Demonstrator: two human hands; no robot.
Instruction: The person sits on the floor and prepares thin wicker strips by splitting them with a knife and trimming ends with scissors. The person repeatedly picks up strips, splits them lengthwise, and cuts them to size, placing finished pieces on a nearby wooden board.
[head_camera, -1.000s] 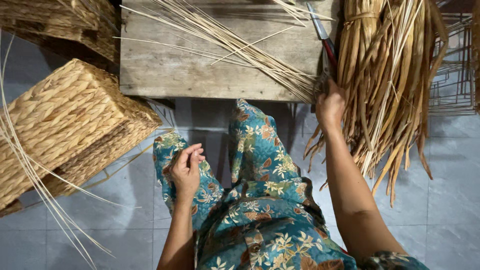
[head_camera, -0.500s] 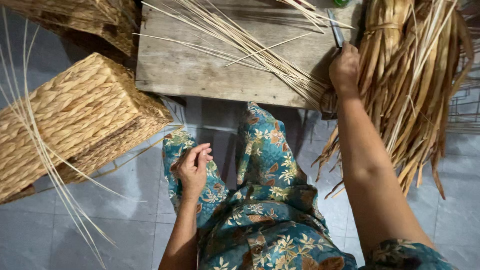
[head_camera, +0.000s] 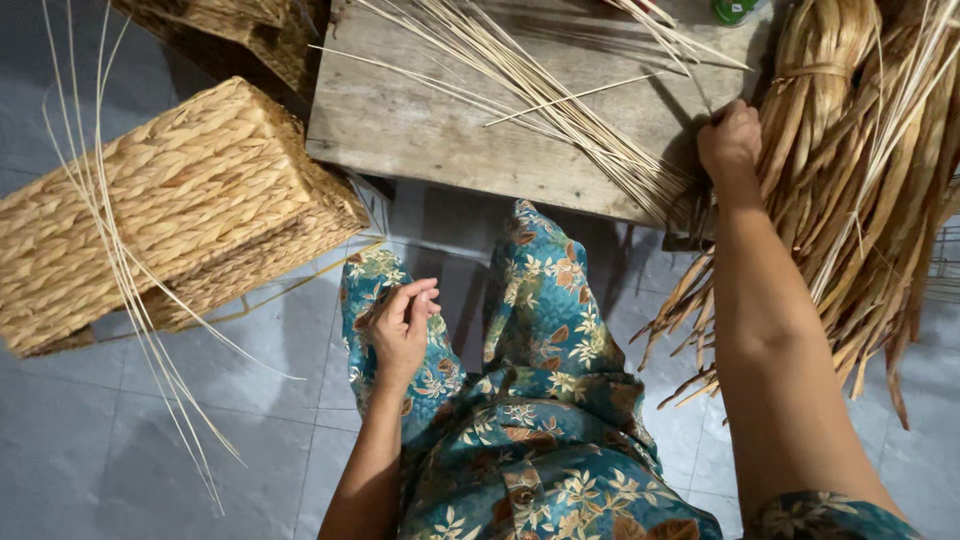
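Head view, looking down at a seated person in floral-print clothing. Right hand, at 1 o'clock in the frame, is curled shut at the near right edge of the wooden board; what it grips cannot be told, since the fingers hide it; it lies against the bundle of dried leaf strips, which hangs at its 3 o'clock, and just beside the lower ends of the thin pale sticks, which fan out across the board toward its 10 o'clock. Left hand, at centre left, rests on the left knee with fingers loosely bent together, pinching nothing visible; it is well apart from sticks and bundle, both at its 1 o'clock. Woven basket lies tilted on the tiled floor at 9 o'clock; loose long strands drape over it; a second woven piece sits at 11 o'clock.
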